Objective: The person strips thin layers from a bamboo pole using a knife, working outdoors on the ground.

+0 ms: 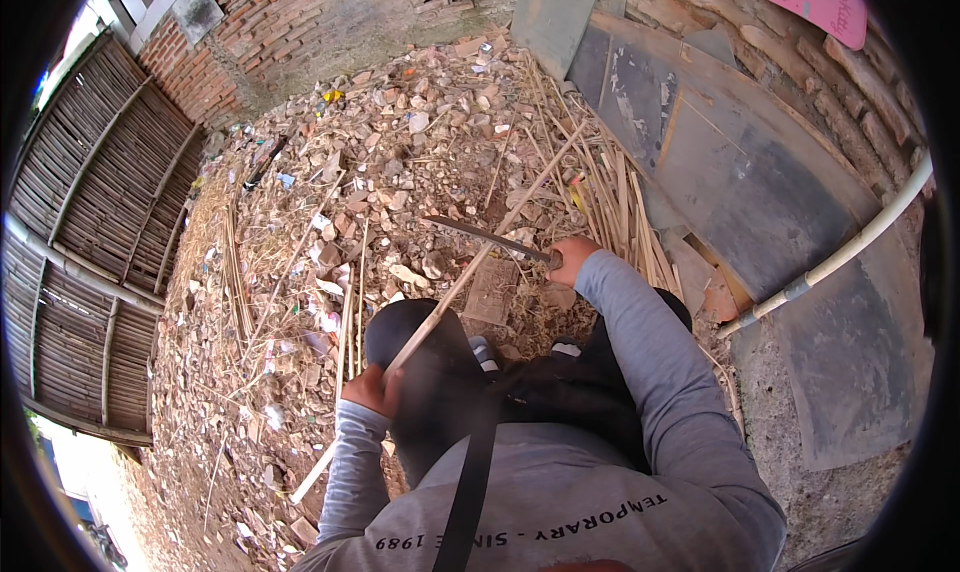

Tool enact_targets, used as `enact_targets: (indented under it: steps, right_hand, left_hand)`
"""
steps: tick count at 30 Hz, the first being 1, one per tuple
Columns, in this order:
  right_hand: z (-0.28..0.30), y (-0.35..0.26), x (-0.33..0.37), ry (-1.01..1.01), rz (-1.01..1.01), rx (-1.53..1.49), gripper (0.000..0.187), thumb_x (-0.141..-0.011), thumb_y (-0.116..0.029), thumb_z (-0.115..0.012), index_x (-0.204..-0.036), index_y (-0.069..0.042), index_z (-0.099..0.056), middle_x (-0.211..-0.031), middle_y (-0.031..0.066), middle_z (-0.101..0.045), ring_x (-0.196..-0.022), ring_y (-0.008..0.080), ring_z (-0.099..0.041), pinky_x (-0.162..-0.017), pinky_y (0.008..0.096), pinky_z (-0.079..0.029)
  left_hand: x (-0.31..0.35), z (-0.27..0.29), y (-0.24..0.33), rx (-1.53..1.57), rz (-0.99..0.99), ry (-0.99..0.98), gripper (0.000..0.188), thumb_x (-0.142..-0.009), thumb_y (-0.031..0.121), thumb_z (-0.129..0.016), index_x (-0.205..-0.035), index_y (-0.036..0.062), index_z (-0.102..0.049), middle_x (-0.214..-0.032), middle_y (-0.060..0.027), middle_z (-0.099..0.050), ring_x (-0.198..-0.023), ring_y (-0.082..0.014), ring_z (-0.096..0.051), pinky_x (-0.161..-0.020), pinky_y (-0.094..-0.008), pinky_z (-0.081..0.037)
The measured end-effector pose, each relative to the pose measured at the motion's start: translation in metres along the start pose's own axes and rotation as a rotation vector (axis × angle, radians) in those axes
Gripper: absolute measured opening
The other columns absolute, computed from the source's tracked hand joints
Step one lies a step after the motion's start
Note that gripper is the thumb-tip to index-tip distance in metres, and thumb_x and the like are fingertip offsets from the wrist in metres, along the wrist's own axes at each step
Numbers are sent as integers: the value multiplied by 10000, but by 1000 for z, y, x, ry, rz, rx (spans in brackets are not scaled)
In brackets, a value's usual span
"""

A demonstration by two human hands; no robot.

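Observation:
Closed around a long, pale bamboo strip, my left hand is beside my left knee. The strip slants from low on the left up to the far right, past my knee. In my right hand is the handle of a long-bladed knife, its blade pointing left. Blade and strip cross in front of my knees; whether the edge bites into the strip I cannot tell. A flat brown block lies on the ground just below the crossing.
Bamboo strips lie piled at the right, with more strips at the left. Rubble and litter cover the ground. A bamboo panel stands left, a brick wall behind. Dark boards and a pale pole are right.

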State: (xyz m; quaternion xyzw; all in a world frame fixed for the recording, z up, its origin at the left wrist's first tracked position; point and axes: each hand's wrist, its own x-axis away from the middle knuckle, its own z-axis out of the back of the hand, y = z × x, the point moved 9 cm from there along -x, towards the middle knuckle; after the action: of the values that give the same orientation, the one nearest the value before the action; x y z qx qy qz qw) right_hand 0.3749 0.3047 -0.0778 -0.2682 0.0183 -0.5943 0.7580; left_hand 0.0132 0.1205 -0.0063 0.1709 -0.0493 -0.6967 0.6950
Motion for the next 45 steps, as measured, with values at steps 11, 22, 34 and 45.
enact_targets:
  steps: [11,22,34,45]
  right_hand:
    - [2,1,0,54,14,3,500,-689,-407,-723,-1032,-48,-663,-988,177,-671,-962,341,-638,-861,411,-504]
    - [3,-1,2,69,4,-14,568,-686,-424,-728,-1105,-48,-655,-1035,197,-663,-992,347,-631,-890,408,-496]
    - [2,0,1,65,27,-48,632,-673,-420,-745,-1154,-25,-639,-1058,207,-662,-1007,354,-630,-906,389,-491]
    - [3,-1,0,78,51,-91,525,-670,-407,-749,-1058,-63,-668,-970,179,-676,-932,339,-647,-840,405,-504]
  left_hand:
    - [0,-2,-1,12,40,-35,411,-869,405,-614,-698,43,-516,-578,-218,-565,-586,-431,-594,-524,-496,-454]
    - [0,-2,-1,26,60,-51,413,-873,407,-609,-707,39,-523,-602,-243,-575,-610,-457,-594,-539,-519,-451]
    - [0,-2,0,50,35,-24,432,-878,412,-607,-683,39,-511,-589,-236,-568,-587,-452,-585,-527,-516,-440]
    - [0,-2,-2,27,11,30,408,-859,373,-629,-661,40,-500,-539,-209,-545,-535,-414,-585,-500,-473,-454]
